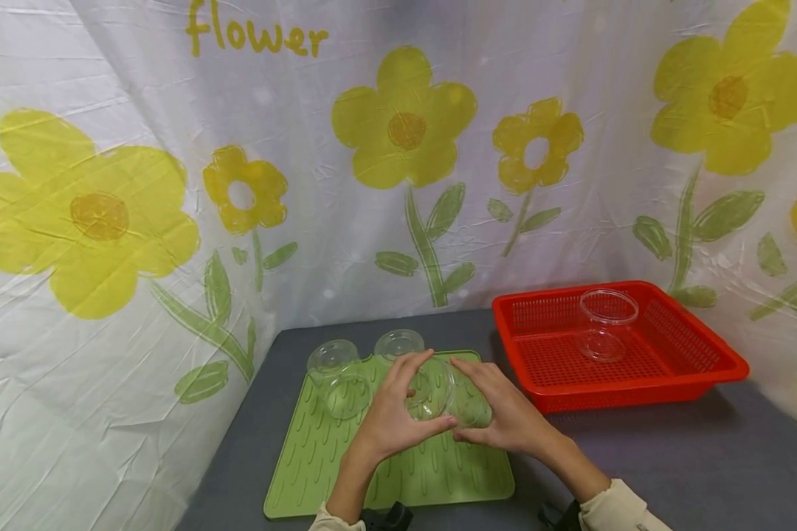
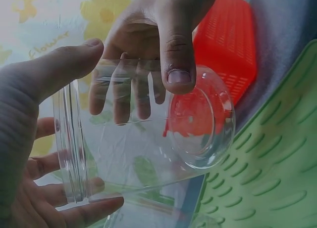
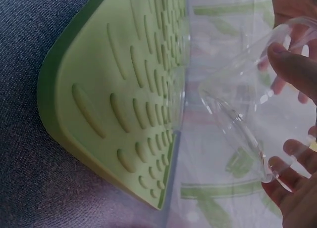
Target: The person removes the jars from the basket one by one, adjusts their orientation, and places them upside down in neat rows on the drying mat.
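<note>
A clear plastic jar [image 1: 438, 394] lies on its side in the air just above the green ribbed mat [image 1: 319, 457]. My left hand [image 1: 405, 394] grips its open rim end, thumb on top and fingers below. My right hand [image 1: 485, 402] grips the base end. In the left wrist view the jar [image 2: 148, 134] fills the frame, with my left thumb [image 2: 54, 74] on its rim and the right thumb [image 2: 176, 50] pressed near its base. The right wrist view has the jar [image 3: 252, 119] between my right fingers [image 3: 297, 65], beside the mat [image 3: 124, 99].
Two more clear containers [image 1: 335, 376] [image 1: 398, 343] stand at the mat's far edge. A red mesh basket [image 1: 704, 346] at the right holds another clear jar [image 1: 607, 321]. The grey tabletop [image 1: 671, 457] is backed by a flower-printed white sheet [image 1: 405, 184].
</note>
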Demonstrator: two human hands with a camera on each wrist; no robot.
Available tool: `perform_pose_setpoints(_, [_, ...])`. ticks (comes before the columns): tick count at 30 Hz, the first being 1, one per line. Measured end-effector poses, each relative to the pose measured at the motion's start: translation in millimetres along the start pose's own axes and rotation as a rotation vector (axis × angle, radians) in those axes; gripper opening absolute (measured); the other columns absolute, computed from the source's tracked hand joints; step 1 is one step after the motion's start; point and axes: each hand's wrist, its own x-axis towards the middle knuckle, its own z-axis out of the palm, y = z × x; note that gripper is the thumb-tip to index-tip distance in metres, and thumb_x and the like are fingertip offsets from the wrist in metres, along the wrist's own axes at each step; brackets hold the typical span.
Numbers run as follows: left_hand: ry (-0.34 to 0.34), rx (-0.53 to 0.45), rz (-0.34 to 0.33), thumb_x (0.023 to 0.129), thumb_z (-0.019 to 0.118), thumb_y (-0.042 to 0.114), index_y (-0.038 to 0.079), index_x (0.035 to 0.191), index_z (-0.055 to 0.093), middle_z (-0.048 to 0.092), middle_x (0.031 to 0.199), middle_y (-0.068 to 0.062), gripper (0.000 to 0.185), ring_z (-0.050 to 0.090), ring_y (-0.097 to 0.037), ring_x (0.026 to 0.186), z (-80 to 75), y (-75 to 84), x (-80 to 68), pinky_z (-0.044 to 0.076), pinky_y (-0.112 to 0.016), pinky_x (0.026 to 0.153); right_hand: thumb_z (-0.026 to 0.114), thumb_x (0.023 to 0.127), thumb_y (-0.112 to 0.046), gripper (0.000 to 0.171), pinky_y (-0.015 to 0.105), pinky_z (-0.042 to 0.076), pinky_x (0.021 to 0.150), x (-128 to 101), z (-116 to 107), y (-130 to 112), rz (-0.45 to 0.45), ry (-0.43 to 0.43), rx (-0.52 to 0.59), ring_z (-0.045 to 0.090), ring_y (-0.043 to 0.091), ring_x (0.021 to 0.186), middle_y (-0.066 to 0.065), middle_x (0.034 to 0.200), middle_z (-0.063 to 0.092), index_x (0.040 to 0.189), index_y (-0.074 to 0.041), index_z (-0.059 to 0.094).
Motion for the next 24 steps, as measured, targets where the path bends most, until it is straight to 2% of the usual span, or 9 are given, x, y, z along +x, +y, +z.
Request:
perform_pose_setpoints(5, [0.014, -0.042, -0.022, 0.078, 0.089, 0.040, 0.036, 0.154, 0.039, 0.041, 0.156, 0.001, 0.091, 0.050, -0.022, 0.133, 0.0, 0.2, -1.7, 0.057, -0.041, 0.097, 0.097, 0.068, -0.036, 0.113, 0.052, 0.055, 0.098, 0.4, -2.1, -0.2, -0.001, -0.001, 0.001, 0.049, 0.023, 0.133, 0.004, 0.149, 0.053, 0.160, -0.021, 0.033])
perform_pose_setpoints(11, [0.057, -0.106, -0.031, 0.078, 0.090, 0.036, 0.040, 0.154, 0.037, 0.041, 0.155, 0.002, 0.093, 0.051, -0.024, 0.134, 1.5, -7.2, -7.0, 0.056, -0.042, 0.099, 0.098, 0.065, -0.038, 0.117, 0.055, 0.053, 0.101, -0.7, -4.0, 1.1, 0.022, 0.008, 0.010, 0.047, 0.025, 0.136, 0.005, 0.152, 0.049, 0.160, -0.021, 0.031])
perform_pose_setpoints(16, [0.102, -0.155, -0.041, 0.080, 0.088, 0.032, 0.040, 0.155, 0.036, 0.043, 0.154, -0.003, 0.092, 0.052, -0.026, 0.133, 3.1, -14.2, -13.4, 0.057, -0.043, 0.098, 0.098, 0.065, -0.036, 0.119, 0.058, 0.051, 0.101, -3.4, -5.0, 2.4, 0.062, 0.013, 0.049, 0.044, 0.030, 0.139, 0.007, 0.156, 0.046, 0.161, -0.022, 0.029])
perform_pose_setpoints(20, [0.128, -0.184, -0.027, 0.082, 0.086, 0.028, 0.030, 0.157, 0.036, 0.043, 0.155, -0.009, 0.090, 0.054, -0.031, 0.133, 2.9, -17.4, -17.2, 0.058, -0.046, 0.097, 0.098, 0.065, -0.033, 0.119, 0.062, 0.050, 0.101, -4.7, -5.7, 3.3, 0.082, 0.015, 0.105, 0.042, 0.033, 0.140, 0.009, 0.157, 0.044, 0.161, -0.022, 0.030])
perform_pose_setpoints(24, [0.136, -0.233, -0.017, 0.084, 0.085, 0.024, 0.022, 0.158, 0.036, 0.041, 0.156, -0.010, 0.089, 0.055, -0.036, 0.133, 1.0, -17.6, -19.2, 0.057, -0.050, 0.097, 0.097, 0.066, -0.041, 0.119, 0.061, 0.050, 0.101, -4.9, -6.3, 5.1, 0.059, 0.005, 0.108, 0.042, 0.030, 0.141, 0.007, 0.159, 0.043, 0.161, -0.024, 0.029])
